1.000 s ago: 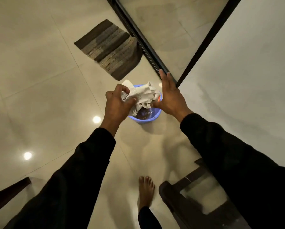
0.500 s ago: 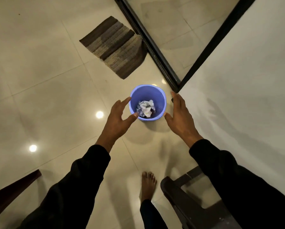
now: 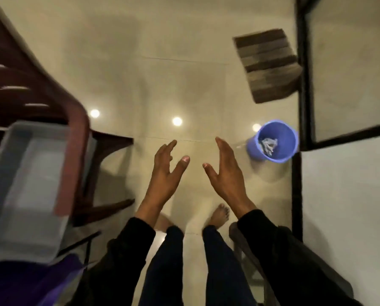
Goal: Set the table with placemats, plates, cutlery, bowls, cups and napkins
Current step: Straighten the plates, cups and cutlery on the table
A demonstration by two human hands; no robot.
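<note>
The tiled floor (image 3: 184, 62) fills most of the view, glossy and throwing back three ceiling lights. Taking the blue bin (image 3: 275, 142) as the marker: well off to its left stands a dark red plastic chair (image 3: 74, 138), and a large grey tub (image 3: 28, 177) sits on the chair's seat, with something purple (image 3: 19, 283) under the tub's near edge. Beyond the bin lies a striped brown doormat (image 3: 268, 65), hard against the black door frame (image 3: 300, 62) that runs down past the bin's right side.

Nearer than the bin and to its left, the person stands barefoot with both arms out. The left hand (image 3: 164, 171) and the right hand (image 3: 226, 173) face each other, palms inward, fingers straight and spread, holding nothing.

The bin stands on the floor with a small wad of crumpled paper (image 3: 267, 145) at its bottom. The tub's inside shows only pale grey; the blur is too heavy to say whether anything lies in it.

No placemat, plate, cutlery, bowl, cup or napkin is in sight, and no surface to lay them on, so the task's things must be somewhere out of view.

As for trouble, the picture is smeared as if the head is swinging fast. Bare feet on polished tile could slip, a shin could catch the chair leg, and a knock might tip the tub off the seat.
</note>
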